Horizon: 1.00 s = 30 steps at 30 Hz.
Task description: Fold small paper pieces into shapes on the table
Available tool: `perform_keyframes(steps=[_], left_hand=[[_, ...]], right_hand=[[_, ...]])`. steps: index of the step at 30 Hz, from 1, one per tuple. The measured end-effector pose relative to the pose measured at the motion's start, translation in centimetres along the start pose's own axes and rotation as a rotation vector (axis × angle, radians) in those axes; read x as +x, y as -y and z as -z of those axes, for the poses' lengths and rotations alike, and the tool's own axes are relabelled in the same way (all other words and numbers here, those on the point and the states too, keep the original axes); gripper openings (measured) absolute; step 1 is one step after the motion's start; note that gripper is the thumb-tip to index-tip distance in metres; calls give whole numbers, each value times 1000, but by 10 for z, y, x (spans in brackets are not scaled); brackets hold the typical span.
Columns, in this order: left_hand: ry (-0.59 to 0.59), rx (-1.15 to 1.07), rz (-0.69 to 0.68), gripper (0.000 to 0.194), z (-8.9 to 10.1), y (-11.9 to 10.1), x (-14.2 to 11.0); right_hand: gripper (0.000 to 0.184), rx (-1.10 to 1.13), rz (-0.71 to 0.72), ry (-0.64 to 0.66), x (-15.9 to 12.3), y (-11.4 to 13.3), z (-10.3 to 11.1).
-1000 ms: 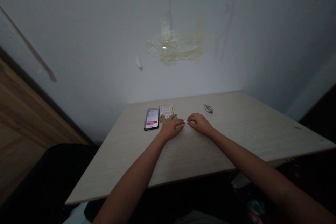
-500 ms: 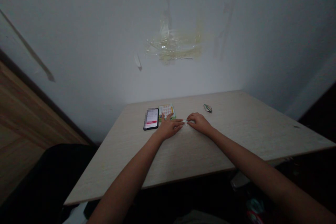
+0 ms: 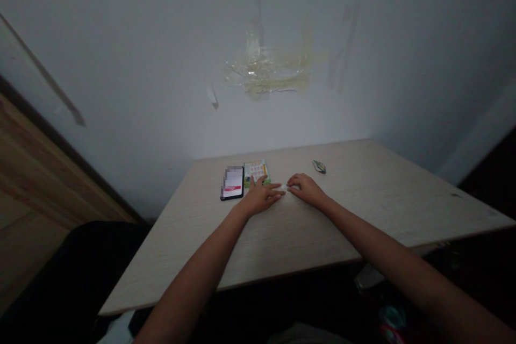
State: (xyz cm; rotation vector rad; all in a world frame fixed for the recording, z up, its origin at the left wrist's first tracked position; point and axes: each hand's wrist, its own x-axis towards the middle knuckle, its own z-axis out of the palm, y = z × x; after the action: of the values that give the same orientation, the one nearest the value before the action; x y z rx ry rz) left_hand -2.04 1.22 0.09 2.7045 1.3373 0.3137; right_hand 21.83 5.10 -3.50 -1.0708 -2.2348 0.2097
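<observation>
Between my two hands, on the table, lies a small white piece (image 3: 284, 188), perhaps folded paper; it is too small to make out. My left hand (image 3: 260, 197) rests with its fingers spread, one fingertip touching the left side of the white piece and another finger apart below it. Some of its other fingers reach over the lower edge of a printed booklet or card (image 3: 255, 168). My right hand (image 3: 306, 189) is closed, its thumb and fingertips pinching the right side of the white piece.
A smartphone (image 3: 233, 183) with a lit screen lies left of the printed card. Further back, right of centre, sits a small crumpled wrapper (image 3: 319, 166). The pale table (image 3: 363, 188) meets a wall (image 3: 169, 64) with tape remnants. A dark chair-like shape (image 3: 80, 274) stands at the left.
My left hand's fingers have spread apart from each other near the white piece, showing more of it. My right hand stays almost in place. The phone, card and wrapper have not moved.
</observation>
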Motion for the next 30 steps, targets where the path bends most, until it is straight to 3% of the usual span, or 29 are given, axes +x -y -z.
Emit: perform_keyframes(steps=[13, 24, 30], left_hand=[[-53, 24, -50, 32, 0, -10, -3], [-157, 12, 69, 36, -8, -3, 4], [-147, 56, 99, 37, -9, -3, 6]], right_hand=[[13, 39, -12, -12, 0, -2, 1], [25, 97, -4, 38, -2, 2, 10], [27, 63, 9, 39, -2, 7, 12]])
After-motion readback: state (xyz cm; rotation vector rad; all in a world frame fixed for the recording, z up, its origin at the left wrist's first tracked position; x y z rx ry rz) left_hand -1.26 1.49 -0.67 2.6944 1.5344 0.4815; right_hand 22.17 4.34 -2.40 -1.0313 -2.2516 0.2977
